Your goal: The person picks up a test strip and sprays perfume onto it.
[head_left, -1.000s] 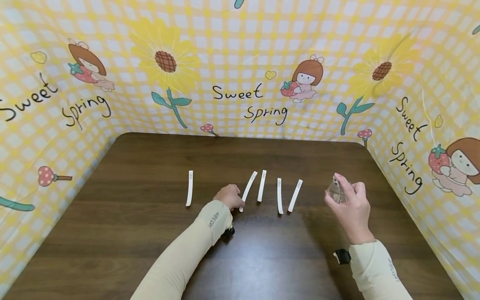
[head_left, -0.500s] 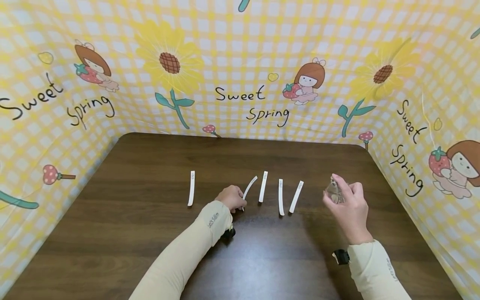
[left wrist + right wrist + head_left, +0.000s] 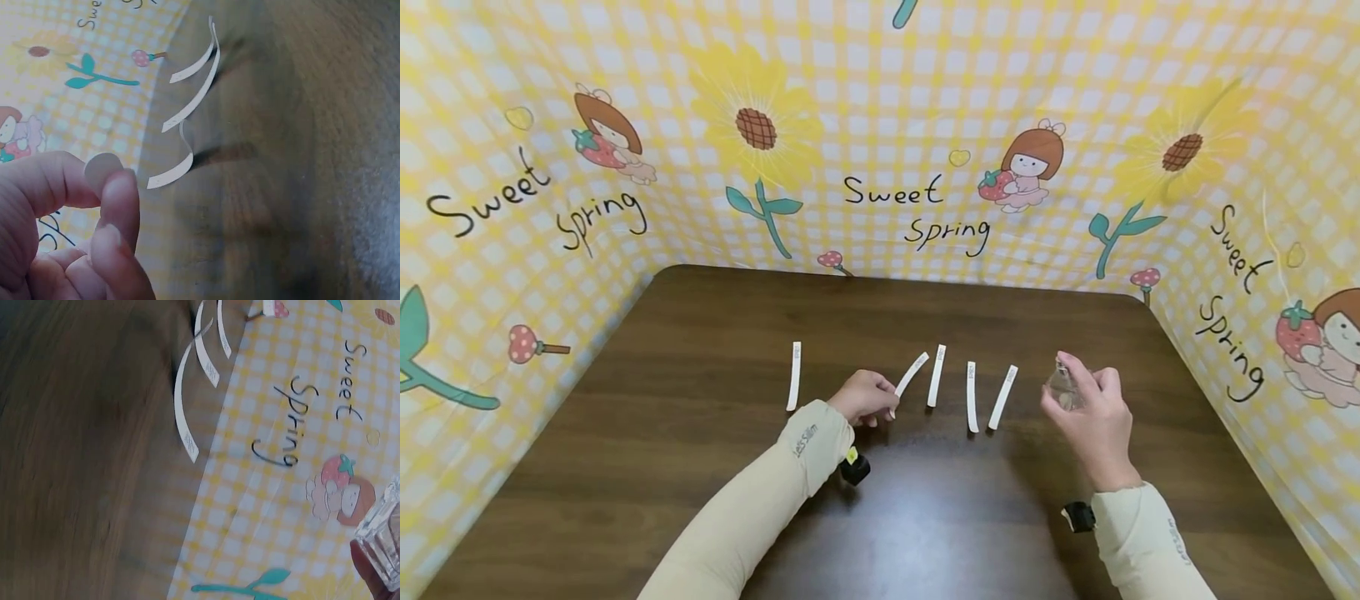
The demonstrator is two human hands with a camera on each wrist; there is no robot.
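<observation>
Between the thumb and fingers of my left hand [image 3: 861, 398] is the near end of a white paper test strip [image 3: 912, 375]. That strip slants away to the right, and its rounded end [image 3: 102, 170] shows above the fingertips in the left wrist view. My right hand [image 3: 1099, 421] grips a clear glass perfume bottle [image 3: 1063, 392] off to the right, index finger on its top. Only a corner of the faceted bottle [image 3: 381, 540] enters the right wrist view.
One white strip [image 3: 794, 377] lies left of my left hand. To the right lie several more, including a straight strip [image 3: 936, 377], an upright-lying strip [image 3: 972, 397] and a slanted strip [image 3: 1003, 398]. Yellow checked cloth [image 3: 887, 125] walls the brown wooden table [image 3: 760, 308].
My left hand, first touching the strip's near end, now pinches it, and the strip has tilted further right. My right hand keeps the bottle in nearly the same place. The head view has shifted slightly.
</observation>
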